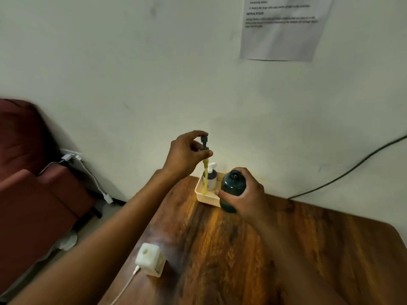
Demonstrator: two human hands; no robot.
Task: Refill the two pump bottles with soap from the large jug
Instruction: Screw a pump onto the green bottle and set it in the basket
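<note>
My right hand [246, 195] grips a dark green bottle [232, 186] with its neck open, held upright at the front of a cream basket [206, 198]. My left hand [187, 155] pinches the bottle's dark pump head [204, 143] up above the basket; its tube [205, 179], coated in yellow soap, hangs down over the basket. A small white pump bottle with a purple label [211, 177] stands inside the basket. No large jug is in view.
The basket sits at the far edge of a wooden table [242, 249] against a pale wall. A white charger block [150, 261] with a cable lies near the table's left edge. A red-brown chair [33, 183] stands to the left, and a black cable [352, 168] runs along the wall at right.
</note>
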